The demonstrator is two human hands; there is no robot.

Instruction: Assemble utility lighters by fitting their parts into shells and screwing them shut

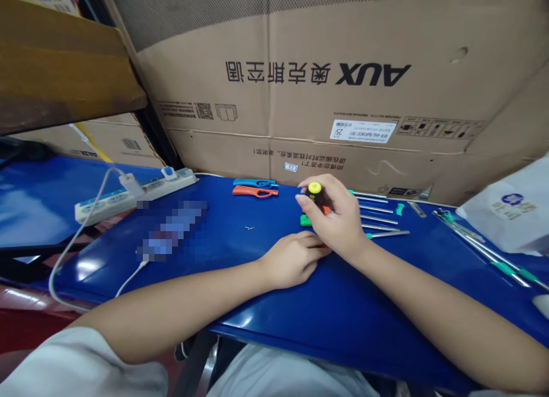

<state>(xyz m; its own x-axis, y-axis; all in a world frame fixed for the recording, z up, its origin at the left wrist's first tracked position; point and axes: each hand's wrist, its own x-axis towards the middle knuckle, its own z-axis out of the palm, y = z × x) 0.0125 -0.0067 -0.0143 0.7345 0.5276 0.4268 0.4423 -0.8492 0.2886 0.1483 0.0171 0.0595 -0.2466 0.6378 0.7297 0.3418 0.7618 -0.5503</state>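
Note:
My right hand (337,217) is closed around the black handle of a small screwdriver (315,194) with a yellow cap, held upright over the blue table (274,294). Under it my left hand (294,259) rests on the table with its fingers curled on something I cannot make out; a sliver of red shows beneath. A green piece (305,220) lies just left of my right hand. Two tiny screws (249,229) sit loose on the table to the left.
Several metal screwdriver shafts (381,219) lie in a row right of my hands. A blue tool (255,183) and an orange tool (255,191) lie at the back. A white power strip (137,192) with cable is at left; a large cardboard box (343,82) stands behind; a white bag (510,208) is at right.

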